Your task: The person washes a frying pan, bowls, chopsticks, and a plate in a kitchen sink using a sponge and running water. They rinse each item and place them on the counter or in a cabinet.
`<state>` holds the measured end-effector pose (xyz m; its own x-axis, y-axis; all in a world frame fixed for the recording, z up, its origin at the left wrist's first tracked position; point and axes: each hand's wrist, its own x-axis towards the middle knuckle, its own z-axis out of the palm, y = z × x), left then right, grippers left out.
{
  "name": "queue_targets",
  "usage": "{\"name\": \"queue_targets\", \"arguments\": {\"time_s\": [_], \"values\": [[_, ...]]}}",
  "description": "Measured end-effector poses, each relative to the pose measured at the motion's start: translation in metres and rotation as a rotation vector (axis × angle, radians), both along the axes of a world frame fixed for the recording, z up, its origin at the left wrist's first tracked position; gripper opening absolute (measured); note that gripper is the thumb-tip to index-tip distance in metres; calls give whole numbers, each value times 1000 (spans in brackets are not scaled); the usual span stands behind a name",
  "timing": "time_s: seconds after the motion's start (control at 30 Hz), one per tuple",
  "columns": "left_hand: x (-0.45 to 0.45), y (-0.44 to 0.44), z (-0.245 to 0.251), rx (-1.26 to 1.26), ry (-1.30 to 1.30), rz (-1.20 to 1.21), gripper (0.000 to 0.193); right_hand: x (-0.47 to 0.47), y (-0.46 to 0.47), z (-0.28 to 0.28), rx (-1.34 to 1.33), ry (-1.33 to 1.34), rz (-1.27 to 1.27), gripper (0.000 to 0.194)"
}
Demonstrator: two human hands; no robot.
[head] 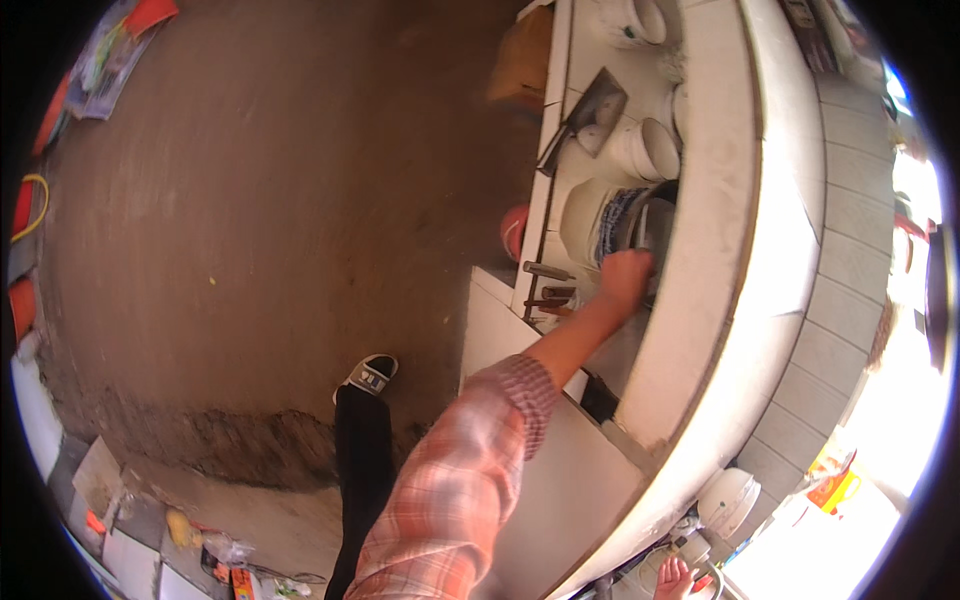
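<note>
My left hand (pixel 627 279), below a plaid sleeve, reaches into a low shelf with its fingers curled at a stack of dishes and dark pans (pixel 660 210). A pale, narrow thing (pixel 643 229) stands up beside the fingers; blur hides whether they grip it. Wooden handles (pixel 549 271) stick out beside the wrist. A cleaver (pixel 600 105) and white bowls (pixel 651 150) lie farther along the shelf. At the bottom right edge, partly cut off, my right hand (pixel 673 579) has bent fingers beside a small red thing (pixel 702 583) and a grey faucet-like fitting (pixel 694 547); its grip is unclear.
The shelf's white front edge (pixel 551 135) borders the brown floor (pixel 262 210). A thick white counter edge (pixel 780 300) and a tiled top (pixel 847 255) run along the right. A red round thing (pixel 514 232) is by the shelf. White bowls (pixel 729 501) stand at lower right.
</note>
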<state>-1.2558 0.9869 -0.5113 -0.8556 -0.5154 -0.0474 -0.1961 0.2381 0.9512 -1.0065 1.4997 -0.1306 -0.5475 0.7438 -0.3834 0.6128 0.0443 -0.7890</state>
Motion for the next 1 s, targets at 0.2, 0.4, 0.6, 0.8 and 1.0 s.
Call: {"name": "queue_targets", "arguments": {"time_s": [0.2,0.4,0.6,0.8,1.0], "values": [[98,-29,-44,403,-94,175,12,1,-70,13,-314,257,-51,71],[276,-94,-2,658,-166,332,9,-30,-81,2,-528,240,66,93],[412,-109,104,537,-509,322,9,-77,-118,-17,-836,244,218,92],[405,-81,209,232,-269,197,15,-113,-106,-84,-1029,611,57,53],[284,35,311,-734,44,-258,47,-70,-82,-75,-1157,640,-15,48]]}}
